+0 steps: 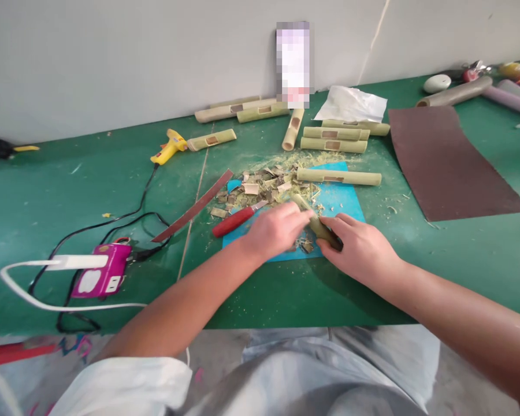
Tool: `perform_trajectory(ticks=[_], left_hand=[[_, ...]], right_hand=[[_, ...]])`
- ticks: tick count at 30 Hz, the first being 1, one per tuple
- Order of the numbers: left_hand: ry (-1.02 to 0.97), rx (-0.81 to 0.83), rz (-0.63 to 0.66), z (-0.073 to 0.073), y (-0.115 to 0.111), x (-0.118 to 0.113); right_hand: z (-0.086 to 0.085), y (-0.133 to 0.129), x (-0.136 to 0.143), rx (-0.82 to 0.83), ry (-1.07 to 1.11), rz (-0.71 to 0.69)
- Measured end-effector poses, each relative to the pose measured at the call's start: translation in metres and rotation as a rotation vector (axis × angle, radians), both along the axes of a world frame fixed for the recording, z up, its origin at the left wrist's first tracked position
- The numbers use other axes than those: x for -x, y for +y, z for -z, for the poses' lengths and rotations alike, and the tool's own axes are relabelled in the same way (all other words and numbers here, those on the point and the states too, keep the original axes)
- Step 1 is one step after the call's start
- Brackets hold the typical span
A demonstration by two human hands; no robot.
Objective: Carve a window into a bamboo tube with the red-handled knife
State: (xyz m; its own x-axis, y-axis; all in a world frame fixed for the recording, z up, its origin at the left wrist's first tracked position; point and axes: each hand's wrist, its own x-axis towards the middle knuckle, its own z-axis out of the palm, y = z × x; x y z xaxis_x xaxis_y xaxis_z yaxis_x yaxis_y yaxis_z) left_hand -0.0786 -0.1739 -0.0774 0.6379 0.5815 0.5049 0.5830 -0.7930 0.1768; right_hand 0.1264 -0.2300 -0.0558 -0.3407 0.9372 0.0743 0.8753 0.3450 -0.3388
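Both hands close on one short bamboo piece (314,222): left hand (275,231) pinching its upper end, right hand (359,248) wrapped round its lower end.

Bamboo piece (312,218): short, green-olive tube, lying tilted from upper left to lower right just right of frame centre, over the blue mat's lower edge. Both ends gripped; only the middle section shows between the fingers.
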Motion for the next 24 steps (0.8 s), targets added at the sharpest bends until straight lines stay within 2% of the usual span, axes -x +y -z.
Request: perform_trajectory(ticks=[3, 6, 10, 13, 17, 20, 23, 24], left_hand=[[0.001, -0.03, -0.066, -0.0011, -0.0016, -0.0007], [0.036, -0.011, -0.005, -0.0022, -0.0019, -0.0009], [0.021, -0.042, -0.084, -0.004, -0.0024, -0.0012], [0.08, -0.024, 0.016, -0.0052, -0.0048, -0.0019], [0.038, -0.057, -0.08, -0.006, -0.0065, -0.0021], [0.092, -0.009, 0.018, -0.0058, -0.006, -0.0018], [0.003, -0.045, -0.115, -0.0056, -0.0044, -0.0012], [0.007, -0.048, -0.099, -0.0056, -0.0041, -0.0011]], right_hand=[[-0.0007, -0.0019, 0.0004, -0.001, -0.011, 0.023], [-0.0011, -0.003, 0.0008, 0.012, -0.009, 0.048], [-0.0016, -0.0023, 0.0019, 0.026, -0.017, 0.088], [-0.0018, -0.0015, 0.0022, 0.057, -0.035, 0.088], [-0.0013, -0.0016, 0.0016, 0.055, -0.03, 0.083], [-0.0005, -0.0017, 0.0014, 0.061, -0.026, 0.069], [-0.0002, -0.0014, 0.0017, 0.051, -0.023, 0.075], [-0.0002, -0.0013, 0.0018, 0.054, -0.024, 0.073]])
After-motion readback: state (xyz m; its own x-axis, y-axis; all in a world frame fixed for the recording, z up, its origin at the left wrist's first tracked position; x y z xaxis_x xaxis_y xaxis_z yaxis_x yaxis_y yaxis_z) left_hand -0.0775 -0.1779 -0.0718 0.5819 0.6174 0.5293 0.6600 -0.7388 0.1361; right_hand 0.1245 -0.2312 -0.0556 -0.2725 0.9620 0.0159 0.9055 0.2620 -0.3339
